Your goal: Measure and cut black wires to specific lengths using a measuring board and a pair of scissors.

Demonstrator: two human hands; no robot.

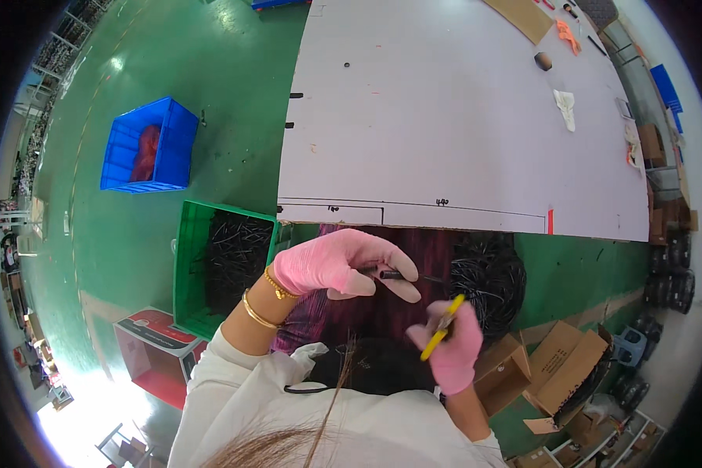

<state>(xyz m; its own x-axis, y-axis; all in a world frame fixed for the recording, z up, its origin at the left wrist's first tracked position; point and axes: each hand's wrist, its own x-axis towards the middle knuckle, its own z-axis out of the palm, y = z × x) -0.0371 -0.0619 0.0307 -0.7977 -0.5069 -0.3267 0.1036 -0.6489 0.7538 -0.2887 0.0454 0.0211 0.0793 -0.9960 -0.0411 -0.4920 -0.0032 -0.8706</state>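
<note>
My left hand (327, 264), in a pink glove with pale fingertips, is closed on a short black tube (391, 274) in front of the table's near edge. The tube's end shows between thumb and fingers; the rest is hidden. To its right and lower, my right hand (459, 352), also gloved in pink, grips a small hand tool (443, 327) with yellow handles. Its exact kind is blurred. The tool is apart from the tube. Beyond the right hand lies a coiled bundle of black tubing (487, 285).
A green crate (186, 269) at left holds many short black pieces (238, 253). Farther off on the floor stands a blue crate (179, 148) with a red bag. The white table (460, 140) spreads ahead. Open cardboard boxes (558, 363) sit at lower right.
</note>
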